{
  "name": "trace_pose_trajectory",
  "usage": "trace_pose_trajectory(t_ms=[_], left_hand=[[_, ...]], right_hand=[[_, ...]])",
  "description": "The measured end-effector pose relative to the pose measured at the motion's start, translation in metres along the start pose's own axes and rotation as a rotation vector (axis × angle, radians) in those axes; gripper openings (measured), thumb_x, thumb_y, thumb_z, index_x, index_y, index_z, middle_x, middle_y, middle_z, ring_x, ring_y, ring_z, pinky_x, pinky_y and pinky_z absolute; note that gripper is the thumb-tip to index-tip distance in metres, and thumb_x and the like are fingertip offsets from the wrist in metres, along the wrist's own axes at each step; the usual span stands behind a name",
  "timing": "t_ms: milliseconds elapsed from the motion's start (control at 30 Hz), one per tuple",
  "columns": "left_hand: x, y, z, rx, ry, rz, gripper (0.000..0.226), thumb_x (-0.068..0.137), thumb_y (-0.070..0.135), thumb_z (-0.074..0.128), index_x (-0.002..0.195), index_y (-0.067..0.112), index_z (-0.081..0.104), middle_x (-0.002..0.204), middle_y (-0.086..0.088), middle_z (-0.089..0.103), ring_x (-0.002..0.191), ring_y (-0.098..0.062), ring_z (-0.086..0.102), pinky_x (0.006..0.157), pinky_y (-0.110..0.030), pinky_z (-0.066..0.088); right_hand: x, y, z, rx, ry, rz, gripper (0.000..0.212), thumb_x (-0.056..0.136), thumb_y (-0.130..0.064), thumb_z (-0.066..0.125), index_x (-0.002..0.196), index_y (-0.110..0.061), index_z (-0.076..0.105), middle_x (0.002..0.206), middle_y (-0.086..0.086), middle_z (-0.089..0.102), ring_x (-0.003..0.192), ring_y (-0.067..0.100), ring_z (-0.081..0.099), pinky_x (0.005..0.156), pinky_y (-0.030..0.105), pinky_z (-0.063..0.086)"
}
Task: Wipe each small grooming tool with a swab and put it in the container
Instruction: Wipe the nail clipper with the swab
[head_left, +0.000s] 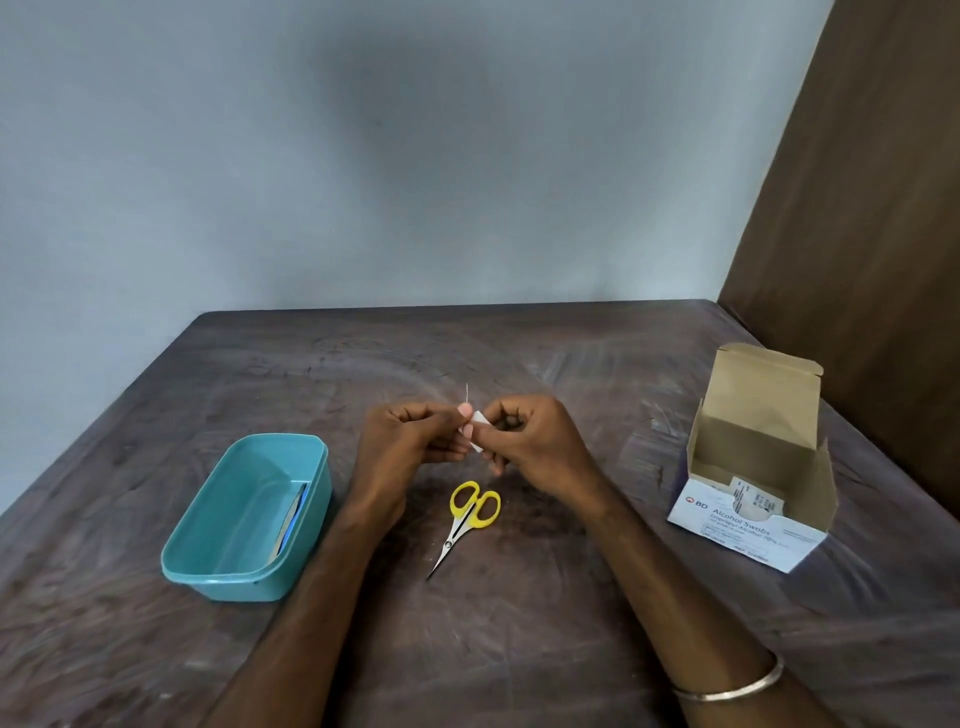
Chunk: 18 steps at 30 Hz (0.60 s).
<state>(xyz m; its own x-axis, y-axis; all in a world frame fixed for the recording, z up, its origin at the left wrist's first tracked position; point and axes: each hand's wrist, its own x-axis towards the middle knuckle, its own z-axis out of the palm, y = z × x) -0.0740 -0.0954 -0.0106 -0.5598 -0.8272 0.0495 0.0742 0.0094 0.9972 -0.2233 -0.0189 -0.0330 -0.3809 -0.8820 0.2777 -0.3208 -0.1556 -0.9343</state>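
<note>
Left hand (402, 441): raised above the table at frame centre, fingers curled, thumb and forefinger pinching a thin metal tool (467, 394) whose fine tip stands up just above the fingertips.
Right hand (524, 441): level with the left and touching it at the fingertips, fingers curled, pinching a small white swab (479, 431) against the lower part of the tool.
Forearms: both enter from the bottom edge and converge toward centre; a metal bangle (727, 686) sits on the right wrist at lower right.
Thin metal tool: most of its length is hidden by the fingers, so its type cannot be told.
Scissors (467, 519): yellow-handled, lying flat on the table just below the hands, handles toward the hands, closed blades pointing to the lower left, touched by neither hand.
Container (249, 519): teal, rectangular, lidless, left of centre, beside the left forearm; one flat, narrow item with a blue edge leans along its right inner wall.
Swab box (753, 488): white carton labelled "Alcohol Swabs" at the right of the frame, lid flap standing open, sachets visible inside its front opening.
Table (571, 623): dark, scuffed surface; its far edge meets a pale wall, and a brown panel rises behind the box at upper right.
Open room: bare surface lies beyond the hands, between scissors and box, and along the bottom of the frame.
</note>
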Motion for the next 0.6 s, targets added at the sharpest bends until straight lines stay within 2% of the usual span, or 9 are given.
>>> trace_pose_trajectory(t_ms=[133,267,400,600], left_hand=[[-0.0005,0.0008,0.0026,-0.009,0.016,-0.003,0.013,0.085,0.013,0.073,0.084,0.000,0.076,0.074,-0.019,0.073,0.062,-0.020,0.069,0.060,-0.026,0.059],[-0.0001,0.0001,0.0031,0.009,0.047,0.014,0.014,0.086,0.014,0.072,0.085,0.001,0.076,0.074,-0.018,0.074,0.062,-0.021,0.070,0.061,-0.027,0.059],[-0.0008,0.0008,0.0034,0.013,0.077,0.032,0.013,0.087,0.013,0.071,0.087,0.001,0.076,0.075,-0.019,0.074,0.062,-0.022,0.070,0.065,-0.031,0.061],[0.0009,-0.0025,0.0024,0.097,0.132,0.093,0.007,0.087,0.012,0.072,0.088,0.008,0.076,0.074,-0.010,0.076,0.066,-0.023,0.072,0.068,-0.031,0.062]], right_hand=[[0.0003,0.0002,-0.0004,-0.025,0.015,0.014,0.014,0.084,-0.009,0.073,0.071,-0.005,0.069,0.055,0.005,0.066,0.044,0.018,0.059,0.050,0.035,0.049],[0.0004,-0.0002,-0.0033,-0.047,-0.007,-0.011,0.011,0.082,-0.009,0.070,0.071,-0.008,0.071,0.060,0.014,0.068,0.048,0.021,0.061,0.053,0.044,0.054],[0.0021,0.0034,-0.0047,0.010,-0.033,0.011,0.011,0.084,-0.012,0.069,0.075,-0.005,0.073,0.066,0.018,0.069,0.050,0.024,0.063,0.055,0.035,0.054],[0.0019,0.0004,-0.0073,0.081,-0.046,0.054,0.005,0.087,-0.008,0.075,0.084,-0.005,0.077,0.074,0.017,0.073,0.053,0.025,0.065,0.058,0.034,0.057]])
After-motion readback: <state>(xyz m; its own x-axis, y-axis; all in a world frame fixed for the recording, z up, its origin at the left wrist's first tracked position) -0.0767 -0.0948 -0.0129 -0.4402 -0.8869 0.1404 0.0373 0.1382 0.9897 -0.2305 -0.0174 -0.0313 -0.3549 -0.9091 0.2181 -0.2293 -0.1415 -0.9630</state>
